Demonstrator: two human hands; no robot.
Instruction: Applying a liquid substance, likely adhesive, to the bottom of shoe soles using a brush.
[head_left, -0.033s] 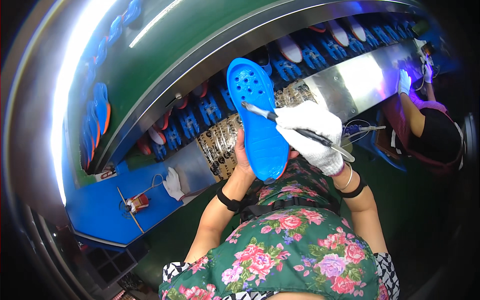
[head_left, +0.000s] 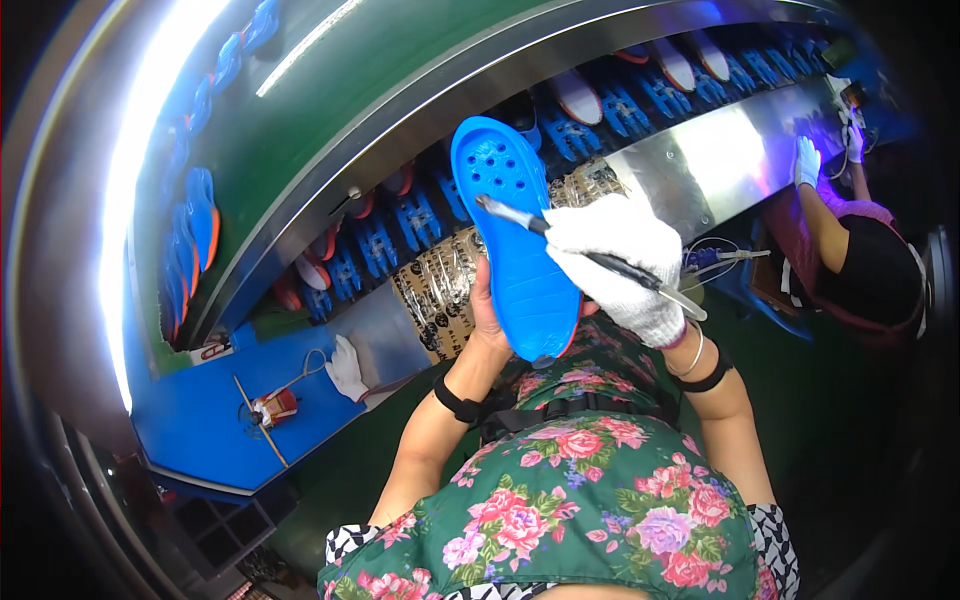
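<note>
A bright blue shoe sole (head_left: 525, 270), with several round holes in its far end and an orange-red edge, is tilted up in front of me. My bare left hand (head_left: 486, 305) grips it from beneath, fingers mostly hidden behind it. In a white knitted glove, my right hand (head_left: 625, 265) is closed around a brush (head_left: 515, 215) with a dark handle and metal ferrule. The bristles touch or nearly touch the sole's inner face just below the holes; I cannot tell which.
Soles on blue holders (head_left: 575, 130) line the long metal-edged bench. A blue table (head_left: 210, 410) at left carries a small red pot (head_left: 275, 408) with a stick across it and a white glove (head_left: 347, 370). Another person's gloved hand (head_left: 808, 160) works at far right. Blue soles (head_left: 200, 215) lie at upper left.
The brush tip has shifted slightly up and to the left over the sole. My right hand moved a little with it, and the sole tilted very slightly.
</note>
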